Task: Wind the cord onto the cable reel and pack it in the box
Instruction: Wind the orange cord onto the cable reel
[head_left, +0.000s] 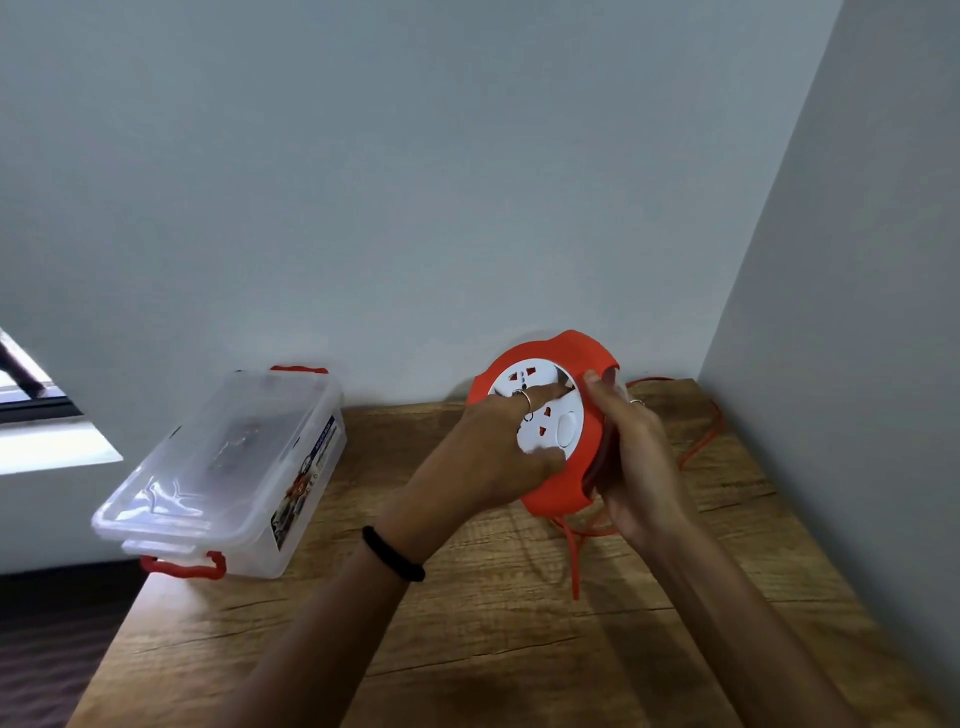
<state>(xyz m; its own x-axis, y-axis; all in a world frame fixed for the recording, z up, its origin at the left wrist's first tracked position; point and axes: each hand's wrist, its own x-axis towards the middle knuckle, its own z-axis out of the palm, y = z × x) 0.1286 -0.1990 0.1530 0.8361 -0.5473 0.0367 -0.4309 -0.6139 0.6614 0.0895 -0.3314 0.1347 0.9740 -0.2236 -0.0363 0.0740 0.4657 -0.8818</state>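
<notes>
- box (223, 467): clear plastic, red latches, lid on, at left-centre of frame. Sits on the table's left corner and overhangs the edge. Long axis runs from lower left to upper right. Well apart from both hands.
- table (467, 623): wood, fills the lower half. Open stretch of top between box and reel, so my read is there's room to carry the reel leftwards.
- left hand (493, 457): laid on the reel's white socket face, fingers spread and reaching across the hub, thumb at the lower rim. Holding the face, not clamped into a fist. It's the hand nearer the box.
- cable reel (550, 415): orange rim, white face, centre-right of frame, held between both hands just above the table, face tilted toward the camera.
- right hand (628, 462): curled around the reel's right edge, fingers at the groove where the cord goes in.
- cord (696, 447): orange, loose. One run trails right toward the wall corner, another loops under the reel toward the lower centre. Likely still plenty to wind.
- Walls close behind and on the right; free room is left and toward the camera.
</notes>
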